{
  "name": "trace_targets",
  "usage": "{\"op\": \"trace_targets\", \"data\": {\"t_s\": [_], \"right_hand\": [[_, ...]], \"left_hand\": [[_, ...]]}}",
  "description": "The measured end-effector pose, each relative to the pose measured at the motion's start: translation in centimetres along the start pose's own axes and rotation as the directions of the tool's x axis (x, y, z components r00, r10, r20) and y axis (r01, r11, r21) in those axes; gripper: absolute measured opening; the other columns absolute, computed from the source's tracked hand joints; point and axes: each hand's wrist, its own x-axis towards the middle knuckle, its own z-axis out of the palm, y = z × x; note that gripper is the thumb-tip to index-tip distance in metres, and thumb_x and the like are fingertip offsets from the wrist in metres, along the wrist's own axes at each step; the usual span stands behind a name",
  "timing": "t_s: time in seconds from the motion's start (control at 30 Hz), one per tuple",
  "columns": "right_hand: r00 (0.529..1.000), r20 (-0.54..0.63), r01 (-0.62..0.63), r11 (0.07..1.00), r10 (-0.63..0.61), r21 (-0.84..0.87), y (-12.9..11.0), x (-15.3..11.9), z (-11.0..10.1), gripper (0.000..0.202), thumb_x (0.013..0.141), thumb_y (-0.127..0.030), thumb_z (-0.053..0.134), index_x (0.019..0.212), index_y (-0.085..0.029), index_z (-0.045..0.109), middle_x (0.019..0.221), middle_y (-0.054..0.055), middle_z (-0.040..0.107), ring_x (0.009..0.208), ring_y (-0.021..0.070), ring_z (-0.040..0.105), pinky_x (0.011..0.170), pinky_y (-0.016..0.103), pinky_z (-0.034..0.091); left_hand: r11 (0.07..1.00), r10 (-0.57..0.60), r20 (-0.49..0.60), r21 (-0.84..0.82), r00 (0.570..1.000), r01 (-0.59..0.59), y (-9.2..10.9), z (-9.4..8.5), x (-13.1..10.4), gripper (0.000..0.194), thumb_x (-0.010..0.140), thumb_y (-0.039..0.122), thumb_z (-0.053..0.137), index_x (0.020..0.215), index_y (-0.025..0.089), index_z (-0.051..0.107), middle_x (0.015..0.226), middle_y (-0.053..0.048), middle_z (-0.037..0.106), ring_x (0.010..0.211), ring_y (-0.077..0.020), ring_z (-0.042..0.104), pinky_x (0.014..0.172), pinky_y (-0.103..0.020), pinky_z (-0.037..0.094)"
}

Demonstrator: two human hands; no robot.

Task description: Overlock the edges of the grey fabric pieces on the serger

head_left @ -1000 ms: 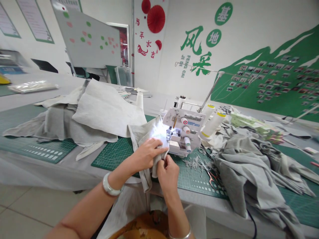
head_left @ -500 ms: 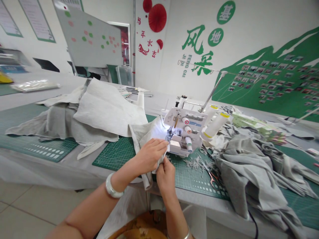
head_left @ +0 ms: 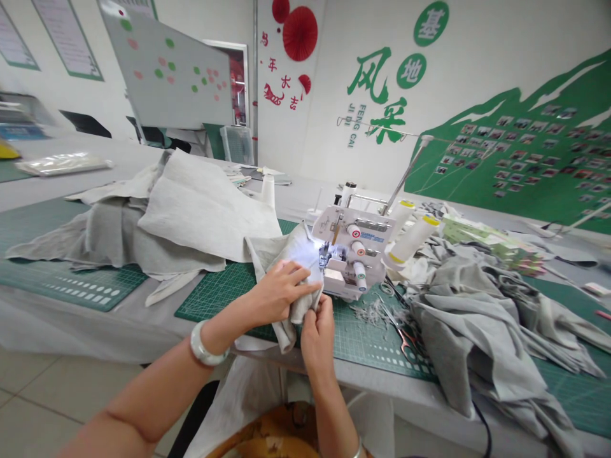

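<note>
A light grey piece of fabric lies partly under the presser foot of a white overlock sewing machine, whose lamp lights it. My left hand rests on top of this fabric just left of the needle area, fingers stretched and apart. Lower down, my right hand pinches the fabric's near edge between thumb and fingers in front of the machine. A rolled end of the cloth hangs toward the table's front edge. Part of the fabric under my left palm is hidden.
Scissors and thread scraps lie right of the machine on a green cutting mat. A heap of grey cloth covers the right side. Pale fabric panels lie at left. Thread cones stand behind the machine.
My left hand has shifted slightly left, away from the presser foot, and its fingers have spread. My right hand still pinches the edge, a little higher.
</note>
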Motion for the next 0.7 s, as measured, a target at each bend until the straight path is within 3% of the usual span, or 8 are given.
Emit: {"op": "trace_targets", "data": {"t_s": [0.3,0.43,0.57,0.7], "right_hand": [[0.998,0.052,-0.024,1.000,0.024,-0.007,0.1,-0.3,-0.7,0.025,0.094,-0.039,0.037,0.083,-0.021,0.052,0.070,-0.001,0.055,0.060,0.0156,0.050,0.056,0.026,0.037],[0.993,0.110,-0.038,0.999,0.042,-0.034,0.3,-0.3,-0.4,0.034,0.096,-0.044,0.034,0.074,-0.022,0.048,0.063,-0.002,0.054,0.058,0.0155,0.051,0.057,0.026,0.037],[0.992,0.116,-0.035,0.998,0.040,-0.051,0.4,-0.4,-0.1,0.039,0.096,-0.047,0.032,0.070,-0.022,0.046,0.061,-0.002,0.053,0.058,0.0149,0.050,0.058,0.026,0.037],[0.996,0.072,-0.039,0.997,0.044,-0.069,0.2,-0.3,-0.4,0.038,0.096,-0.048,0.034,0.071,-0.022,0.047,0.064,-0.003,0.052,0.059,0.0144,0.048,0.058,0.026,0.035]], "left_hand": [[0.997,0.012,0.041,0.079,0.999,-0.015,-0.1,-0.3,-0.4,0.071,0.073,0.009,0.058,0.140,0.024,0.039,0.124,-0.011,0.048,0.117,-0.0309,0.041,0.106,-0.051,0.032],[0.994,0.012,0.046,0.109,0.999,-0.017,0.2,-0.7,-0.5,0.061,0.074,0.014,0.056,0.134,0.015,0.044,0.130,-0.014,0.049,0.121,-0.0314,0.041,0.111,-0.054,0.023],[0.992,0.041,0.008,0.119,0.999,-0.042,0.9,-0.8,-0.6,0.056,0.074,0.020,0.055,0.128,0.005,0.049,0.142,-0.016,0.044,0.131,-0.0312,0.034,0.118,-0.047,0.014],[0.997,-0.004,-0.029,0.075,1.000,0.007,1.6,-0.6,-0.8,0.062,0.079,0.036,0.057,0.130,0.002,0.047,0.135,-0.019,0.050,0.131,-0.0299,0.039,0.119,-0.043,0.018]]}}
